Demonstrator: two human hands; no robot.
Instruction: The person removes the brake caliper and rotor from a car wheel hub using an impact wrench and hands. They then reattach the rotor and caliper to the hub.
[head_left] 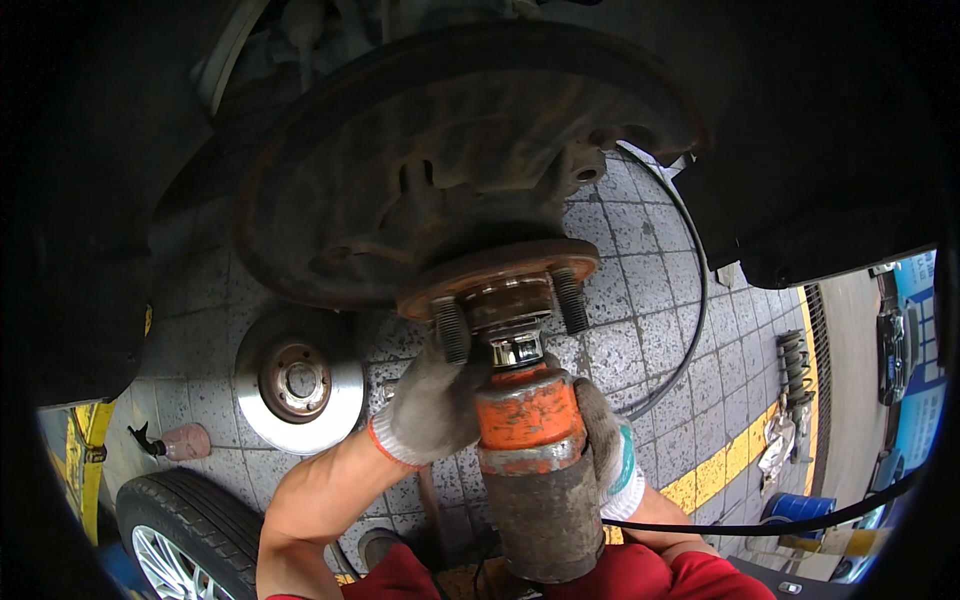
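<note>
An orange and grey impact wrench points up at a rusty wheel hub with threaded studs. A chrome socket joins the tool's nose to the hub's centre. My left hand, in a grey knit glove, is closed about the nose beside the socket; its fingertips are hidden behind a stud and the tool. On the other side my gloved right hand grips the wrench body, fingers partly hidden. Above the hub spreads a large rusty backing plate.
On the tiled floor lie a brake disc, a spray bottle and a wheel with tyre. A black hose curves behind the hub. At right are a coil spring strut and blue container; a yellow post stands left.
</note>
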